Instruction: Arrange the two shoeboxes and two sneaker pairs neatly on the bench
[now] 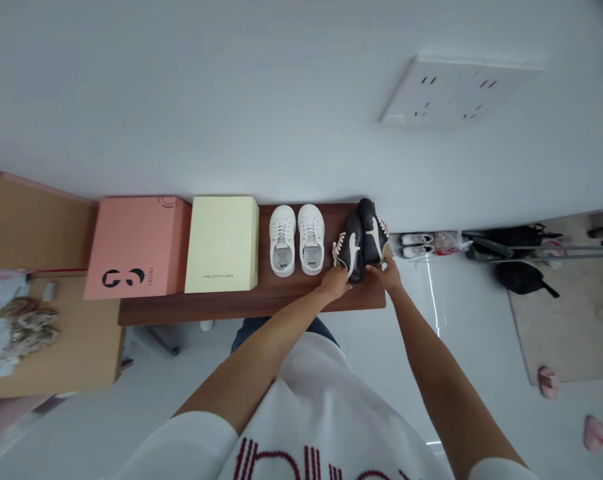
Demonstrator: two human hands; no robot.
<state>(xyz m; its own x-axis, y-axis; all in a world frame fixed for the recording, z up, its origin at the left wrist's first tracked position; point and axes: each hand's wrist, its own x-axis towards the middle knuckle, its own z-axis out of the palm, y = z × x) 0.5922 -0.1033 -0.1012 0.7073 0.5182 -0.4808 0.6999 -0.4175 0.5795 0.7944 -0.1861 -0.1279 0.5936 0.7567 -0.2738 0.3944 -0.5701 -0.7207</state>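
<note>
At the right end of a brown wooden table, two dark brown sneakers with cream laces and cream side stripes lie on their sides, pressed together. My left hand [336,283] grips the heel end of the left dark sneaker [350,247]. The right dark sneaker [372,230] has my right hand [387,272] closed at its heel end. My fingers are partly hidden by the shoes. To their left, a pair of white sneakers [311,230] stands upright side by side, toes toward the wall.
A pale yellow shoebox [221,243] and a pink shoebox [131,247] stand on the left of the wooden table [291,300]. A wall socket plate [456,92] is above right. Shoes and black bags [521,277] lie beyond the right end; a cardboard box [81,340] is far left.
</note>
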